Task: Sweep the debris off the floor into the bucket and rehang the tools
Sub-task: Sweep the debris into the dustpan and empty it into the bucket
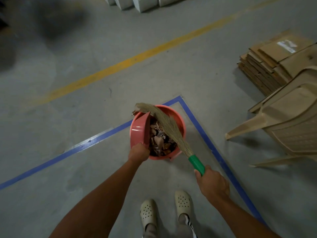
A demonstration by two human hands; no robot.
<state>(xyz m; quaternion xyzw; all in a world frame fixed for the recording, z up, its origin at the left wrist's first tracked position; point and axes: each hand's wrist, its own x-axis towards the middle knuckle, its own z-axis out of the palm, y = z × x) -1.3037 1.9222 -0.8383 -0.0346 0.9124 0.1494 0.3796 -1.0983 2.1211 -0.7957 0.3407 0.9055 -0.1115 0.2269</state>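
Head view, left hand dustpan, right hand broom, across bucket rim

A salmon-pink bucket stands upright on the floor, full of brown and grey debris. A matching dustpan tips steeply over its left rim. A grass broom with a green handle slants across the opening, its bristles past the far rim.

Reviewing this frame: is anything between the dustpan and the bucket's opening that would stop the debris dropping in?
Nothing visible blocks it. The dustpan, gripped by the left hand, tilts over the bucket at its left side, with debris already inside. The broom, held by the right hand, lies across the opening beside the pan.
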